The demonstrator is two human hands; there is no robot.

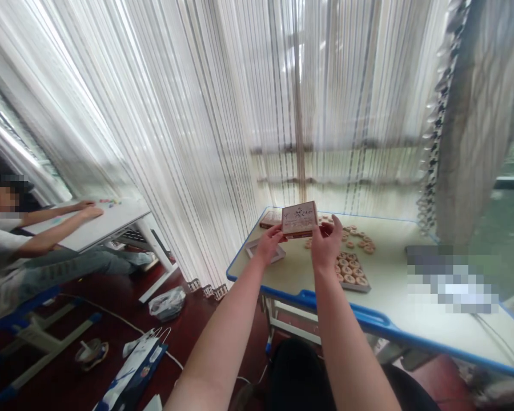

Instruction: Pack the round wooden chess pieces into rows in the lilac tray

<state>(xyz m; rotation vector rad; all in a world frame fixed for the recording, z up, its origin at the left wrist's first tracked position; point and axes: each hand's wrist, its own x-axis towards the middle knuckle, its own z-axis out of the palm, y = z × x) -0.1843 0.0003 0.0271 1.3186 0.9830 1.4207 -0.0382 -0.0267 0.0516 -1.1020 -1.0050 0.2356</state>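
A flat cardboard box with dark Chinese characters on its lid is held up over the desk. My left hand grips its left end, and my right hand has hold of the right end. Below my right wrist, an open tray holds rows of round wooden Chinese chess pieces. More loose pieces lie scattered behind the tray. Under my left hand is a pale shallow box part, partly covered by my arm. Behind it lies another brown box.
The blue-edged desk stands before a striped string curtain. A blurred-out object with a cable lies at its right. On the left, a person sits with hands on a white table. A paper bag and plastic bag are on the floor.
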